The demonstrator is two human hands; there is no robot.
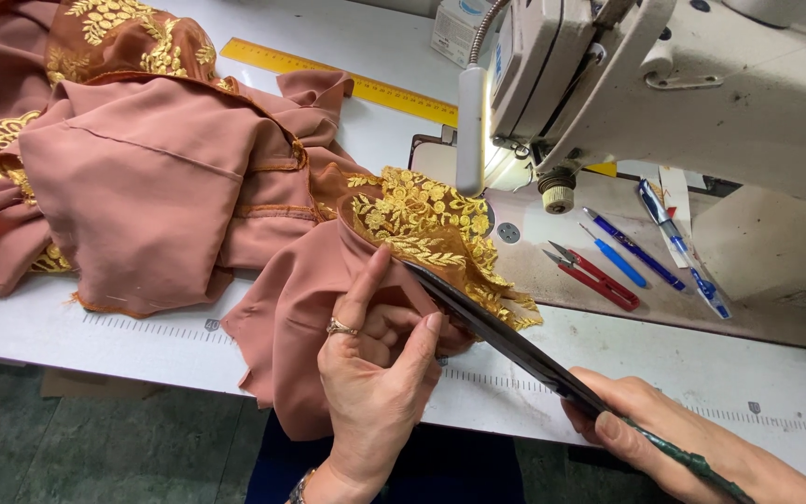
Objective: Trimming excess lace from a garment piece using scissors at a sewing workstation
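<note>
Her left hand [375,373] pinches the pink fabric [300,308] taut at the table edge while the right hand [664,429] grips dark shears [506,336], seemingly trimming beside the gold embroidery [431,224]; next the blades must follow that border closely.

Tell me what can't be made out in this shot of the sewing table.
Head view only:
- Scissors: the handles are wrapped inside the right hand; the blade tips vanish under the gold-embroidered fabric.
- Left hand: its curled fingertips are buried in the pink cloth.
- Sewing machine: cut off by the top and right edges; its needle is hidden behind the lamp's glare.
</note>
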